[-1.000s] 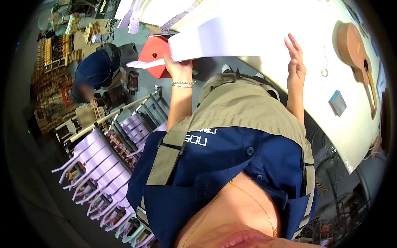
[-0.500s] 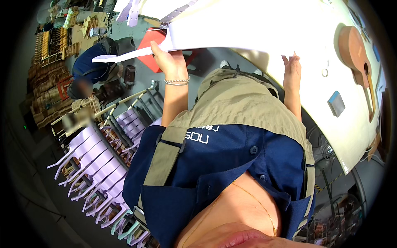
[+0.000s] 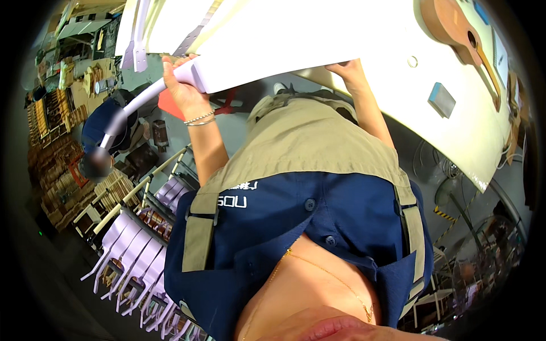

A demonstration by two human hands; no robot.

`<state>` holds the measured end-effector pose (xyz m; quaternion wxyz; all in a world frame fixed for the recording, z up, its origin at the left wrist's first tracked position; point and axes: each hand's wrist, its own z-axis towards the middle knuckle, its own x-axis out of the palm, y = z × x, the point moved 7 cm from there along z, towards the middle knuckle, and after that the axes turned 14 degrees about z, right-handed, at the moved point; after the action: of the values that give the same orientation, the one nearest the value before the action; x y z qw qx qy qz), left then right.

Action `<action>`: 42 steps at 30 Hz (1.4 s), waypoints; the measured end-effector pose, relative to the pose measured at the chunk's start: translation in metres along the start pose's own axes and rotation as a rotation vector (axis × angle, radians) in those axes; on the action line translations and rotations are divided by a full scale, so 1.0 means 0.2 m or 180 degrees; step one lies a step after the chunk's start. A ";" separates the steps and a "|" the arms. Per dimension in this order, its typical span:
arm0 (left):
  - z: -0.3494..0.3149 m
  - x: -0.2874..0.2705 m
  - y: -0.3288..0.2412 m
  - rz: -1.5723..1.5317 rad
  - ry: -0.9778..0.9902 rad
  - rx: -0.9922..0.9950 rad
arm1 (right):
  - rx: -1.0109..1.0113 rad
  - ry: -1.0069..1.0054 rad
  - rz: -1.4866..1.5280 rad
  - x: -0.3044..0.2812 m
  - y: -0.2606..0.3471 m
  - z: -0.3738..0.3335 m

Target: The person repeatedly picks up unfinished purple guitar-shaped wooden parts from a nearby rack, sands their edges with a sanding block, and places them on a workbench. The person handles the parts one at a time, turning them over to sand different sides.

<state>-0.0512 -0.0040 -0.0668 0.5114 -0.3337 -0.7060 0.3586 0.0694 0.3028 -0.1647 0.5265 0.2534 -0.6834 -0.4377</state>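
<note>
As a white worktable spreads beyond the left hand and right hand, a lilac instrument spans them: the left wraps around its neck near the body, while the right meets the opposite end, fingertips hidden, its grip impossible to tell. Right of the right hand lie a brown guitar, a grey-blue block and a ring.

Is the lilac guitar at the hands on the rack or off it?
Off the rack: left hand grips the lilac guitar by its neck, right hand is at the far end.
</note>
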 end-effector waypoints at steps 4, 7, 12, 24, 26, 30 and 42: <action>0.00 0.04 -0.05 0.0187 0.0032 0.0091 | 0.0370 -0.0115 0.0456 0.02 -0.05 -0.01; 0.03 0.07 -0.07 0.0358 0.0179 0.0200 | 0.0311 -0.0160 0.0074 0.00 0.03 0.00; -0.04 0.26 -0.10 0.0713 0.0473 0.0512 | -0.0646 -0.0081 -0.1525 0.04 0.32 -0.01; -0.25 0.99 -0.01 0.2148 0.2984 0.1419 | -0.1353 -0.0264 -0.3778 0.17 0.60 -0.05; -0.26 1.10 0.04 0.2489 0.3246 0.1502 | -0.1452 -0.0262 -0.3696 0.16 0.61 -0.05; -0.33 1.31 0.08 0.2735 0.3123 0.1877 | -0.0793 -0.0218 -0.0965 0.06 0.61 -0.04; -0.63 1.54 0.18 0.3030 0.3857 0.0794 | -0.0907 -0.0655 0.0447 -0.08 0.68 -0.12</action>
<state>-0.0048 0.2943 0.0792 0.6327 -0.6785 -0.0388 0.3713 0.1123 0.3751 -0.0538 0.5137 0.0819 -0.6807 -0.5158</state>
